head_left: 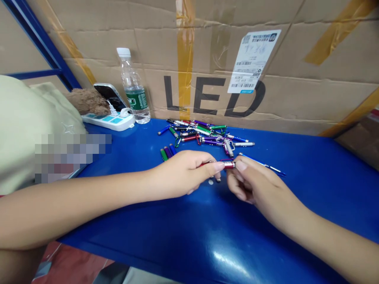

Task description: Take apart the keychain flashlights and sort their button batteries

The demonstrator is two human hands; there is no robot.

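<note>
Fingers (218, 166) of left hand (180, 173) and right hand (251, 183) around half-hidden red flashlight (228, 165)

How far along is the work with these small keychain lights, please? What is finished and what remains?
Done, perhaps: the blue pointer light lying apart beside the right hand. In hand: the red keychain light, held by the left hand and right hand. Left: the mixed pile of keychain lights behind the hands.

Plastic water bottle (134, 87), power strip (108, 121), phone (109, 96) against cardboard carton (207, 47).
</note>
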